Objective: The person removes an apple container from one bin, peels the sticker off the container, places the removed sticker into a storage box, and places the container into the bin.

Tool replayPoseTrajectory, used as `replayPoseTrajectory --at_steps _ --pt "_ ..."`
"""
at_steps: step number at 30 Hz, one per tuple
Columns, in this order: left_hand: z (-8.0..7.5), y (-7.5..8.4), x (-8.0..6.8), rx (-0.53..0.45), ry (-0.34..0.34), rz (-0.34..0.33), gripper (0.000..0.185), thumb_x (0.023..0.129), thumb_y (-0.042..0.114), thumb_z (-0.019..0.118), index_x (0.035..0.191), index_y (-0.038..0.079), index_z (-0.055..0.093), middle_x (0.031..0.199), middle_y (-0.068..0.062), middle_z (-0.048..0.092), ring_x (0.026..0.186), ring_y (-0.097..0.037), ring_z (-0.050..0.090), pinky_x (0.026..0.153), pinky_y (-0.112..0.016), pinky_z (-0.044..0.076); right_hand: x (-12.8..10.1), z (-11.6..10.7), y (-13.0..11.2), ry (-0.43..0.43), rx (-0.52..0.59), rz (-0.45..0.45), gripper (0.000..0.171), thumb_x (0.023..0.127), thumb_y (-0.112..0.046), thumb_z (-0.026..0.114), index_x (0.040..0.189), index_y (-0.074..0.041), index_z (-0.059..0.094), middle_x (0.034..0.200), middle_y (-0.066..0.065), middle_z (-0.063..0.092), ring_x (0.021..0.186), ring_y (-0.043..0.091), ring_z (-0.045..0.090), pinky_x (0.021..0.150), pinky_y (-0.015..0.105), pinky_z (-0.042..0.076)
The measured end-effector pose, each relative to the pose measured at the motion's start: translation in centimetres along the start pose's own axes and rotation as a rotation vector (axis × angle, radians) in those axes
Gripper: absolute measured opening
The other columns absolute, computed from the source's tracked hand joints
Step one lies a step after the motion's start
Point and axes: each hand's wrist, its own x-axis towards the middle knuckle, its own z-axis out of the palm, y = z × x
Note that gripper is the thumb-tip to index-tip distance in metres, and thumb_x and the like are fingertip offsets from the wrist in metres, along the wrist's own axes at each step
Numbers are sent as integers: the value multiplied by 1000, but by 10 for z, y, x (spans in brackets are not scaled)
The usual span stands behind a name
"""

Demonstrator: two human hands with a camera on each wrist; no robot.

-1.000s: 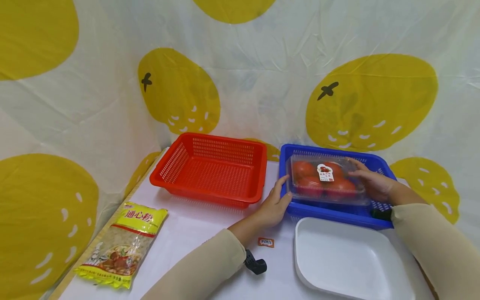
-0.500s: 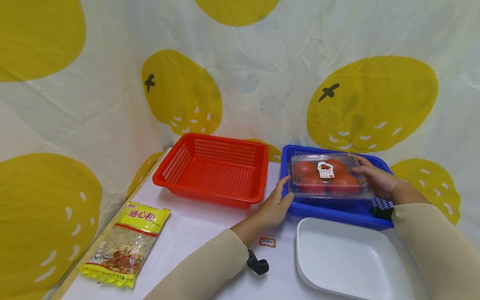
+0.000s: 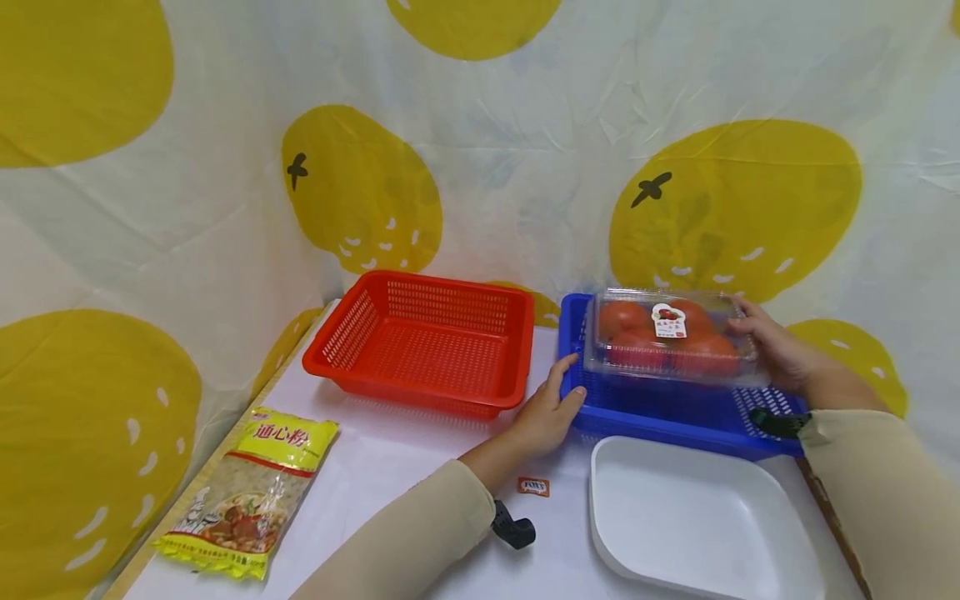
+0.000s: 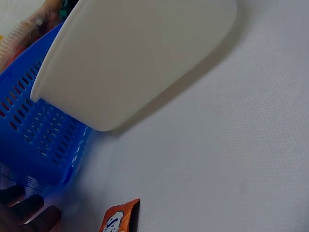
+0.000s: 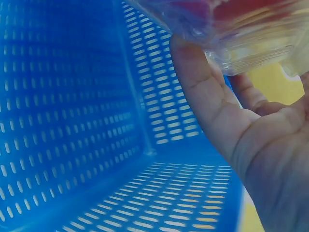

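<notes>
My right hand (image 3: 783, 354) grips the right end of a clear plastic pack of tomatoes (image 3: 637, 346) with a white label on its lid. The pack is held over the blue basket (image 3: 675, 427), covering part of it. In the right wrist view, fingers (image 5: 203, 89) reach under the edge of the pack, with the perforated basket walls below. My left hand (image 3: 543, 417) rests at the basket's left front corner, thumb and forefinger apart and nothing held. Its dark fingertips (image 4: 46, 217) show beside the basket in the left wrist view.
To the left stands a red basket (image 3: 431, 392). A white tray (image 3: 697, 508) sits in front of the blue one. A yellow-ended bag of macaroni (image 3: 251, 492) lies near the table's left edge, and a small orange packet (image 3: 533, 487) lies below my left hand.
My right hand has raised the tomato pack and moved it to the right, uncovering more of the blue basket's inside. The left hand stays at the basket's corner.
</notes>
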Motion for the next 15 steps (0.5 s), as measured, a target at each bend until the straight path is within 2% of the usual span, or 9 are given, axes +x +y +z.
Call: replayPoseTrajectory --at_steps 4,7,10,15 --pt "-2 3 -2 38 13 -40 58 112 49 48 164 55 23 159 -7 49 143 -29 53 116 -58 44 -16 -1 -16 7 -11 1 47 112 -35 42 156 -41 26 124 -9 64 97 18 74 79 39 65" --pt "-3 9 -3 97 34 -32 60 112 50 49 167 50 25 161 -11 44 144 -32 51 116 -58 45 -29 -2 -26 -4 11 2 46 113 -32 41 155 -43 26 124 -8 64 97 19 74 79 39 65" --pt "-3 16 -3 153 69 -6 60 113 48 48 168 43 27 169 -14 32 151 -38 42 118 -62 40 -42 -3 -33 -27 62 1 46 114 -28 39 155 -44 25 126 -7 62 99 20 73 80 39 65" --pt "-5 34 -9 112 134 7 56 112 50 47 166 42 34 175 -12 22 156 -41 33 118 -70 35 -63 1 -36 -97 140 -38 52 116 -21 31 161 -44 16 133 -6 58 106 21 74 84 43 65"
